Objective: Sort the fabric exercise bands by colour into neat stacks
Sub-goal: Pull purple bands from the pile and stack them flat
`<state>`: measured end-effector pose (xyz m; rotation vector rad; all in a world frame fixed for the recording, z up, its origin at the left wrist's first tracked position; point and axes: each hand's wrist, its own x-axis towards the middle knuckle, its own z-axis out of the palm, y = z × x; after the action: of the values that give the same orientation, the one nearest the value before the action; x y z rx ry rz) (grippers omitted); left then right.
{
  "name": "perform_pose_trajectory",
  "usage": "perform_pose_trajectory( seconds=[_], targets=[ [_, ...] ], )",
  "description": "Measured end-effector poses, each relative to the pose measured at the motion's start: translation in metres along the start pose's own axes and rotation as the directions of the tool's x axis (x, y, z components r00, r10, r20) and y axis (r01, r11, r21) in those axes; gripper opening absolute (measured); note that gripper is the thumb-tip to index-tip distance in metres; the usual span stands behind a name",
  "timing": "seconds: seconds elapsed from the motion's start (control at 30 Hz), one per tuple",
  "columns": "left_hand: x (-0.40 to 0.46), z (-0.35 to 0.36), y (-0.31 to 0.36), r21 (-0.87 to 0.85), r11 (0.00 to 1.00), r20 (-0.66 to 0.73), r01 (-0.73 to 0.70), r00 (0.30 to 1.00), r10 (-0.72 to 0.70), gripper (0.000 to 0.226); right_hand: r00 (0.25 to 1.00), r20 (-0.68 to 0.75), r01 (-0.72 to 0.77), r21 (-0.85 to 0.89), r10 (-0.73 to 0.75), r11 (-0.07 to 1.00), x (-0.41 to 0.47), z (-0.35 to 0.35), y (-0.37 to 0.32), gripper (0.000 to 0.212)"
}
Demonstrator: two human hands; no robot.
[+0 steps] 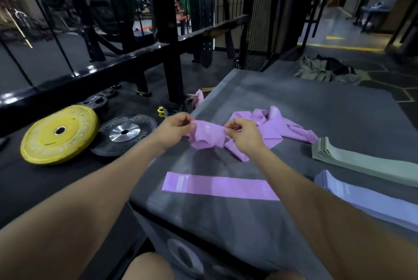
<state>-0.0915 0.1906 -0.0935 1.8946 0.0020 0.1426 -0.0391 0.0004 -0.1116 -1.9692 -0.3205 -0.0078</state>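
Note:
A crumpled pink band (pixel 207 136) hangs just above the grey padded box (pixel 305 110). My left hand (pixel 174 129) pinches its left end and my right hand (pixel 243 133) pinches its right end. Behind my right hand lies a loose heap of pink bands (pixel 278 124). One pink band (pixel 219 185) lies flat and straight nearer to me. At the right edge sit a neat stack of green bands (pixel 362 163) and, nearer, a stack of blue-lilac bands (pixel 371 200).
A yellow weight plate (pixel 58 135) and a black plate (pixel 124 135) lie on the floor to the left, under a black rack rail (pixel 113 67). More pink fabric (pixel 198 97) lies on the floor by the box's far-left corner. Crumpled clothing (pixel 325 69) lies beyond the box.

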Motion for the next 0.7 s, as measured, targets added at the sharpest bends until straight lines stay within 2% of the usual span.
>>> perform_pose_trajectory(
  seconds=[0.13, 0.27, 0.33, 0.4, 0.47, 0.57, 0.7],
  targets=[
    [0.004, -0.003, 0.044, -0.134, 0.987, -0.019, -0.086, 0.996, 0.084, 0.016, 0.995, -0.037, 0.099, 0.131, -0.095, 0.986, -0.001, -0.019, -0.044, 0.013],
    [0.006, 0.0, 0.087, -0.176, 0.974, -0.041, -0.141, 0.99, 0.136, 0.018, 0.98, 0.032, 0.183, 0.268, -0.198, 0.946, -0.011, -0.033, -0.092, 0.017],
    [0.005, 0.003, 0.105, -0.177, 0.97, -0.052, -0.168, 0.986, 0.161, 0.015, 0.968, 0.057, 0.223, 0.248, -0.244, 0.943, -0.014, -0.04, -0.107, 0.01],
    [0.004, 0.004, 0.12, -0.203, 0.961, -0.062, -0.187, 0.982, 0.178, 0.011, 0.959, 0.009, 0.278, 0.164, -0.283, 0.947, -0.011, -0.047, -0.118, 0.015],
    [0.003, 0.004, 0.132, -0.241, 0.949, -0.071, -0.205, 0.979, 0.193, 0.009, 0.954, -0.052, 0.298, 0.115, -0.294, 0.948, -0.008, -0.055, -0.128, 0.011],
    [-0.003, 0.004, 0.147, -0.272, 0.936, -0.108, -0.224, 0.973, 0.202, 0.014, 0.96, -0.066, 0.279, 0.142, -0.272, 0.95, -0.008, -0.068, -0.142, 0.009],
    [-0.01, -0.002, 0.157, -0.272, 0.937, -0.093, -0.217, 0.976, 0.199, 0.008, 0.953, -0.089, 0.299, 0.139, -0.289, 0.944, -0.011, -0.08, -0.156, 0.013]
  ],
)
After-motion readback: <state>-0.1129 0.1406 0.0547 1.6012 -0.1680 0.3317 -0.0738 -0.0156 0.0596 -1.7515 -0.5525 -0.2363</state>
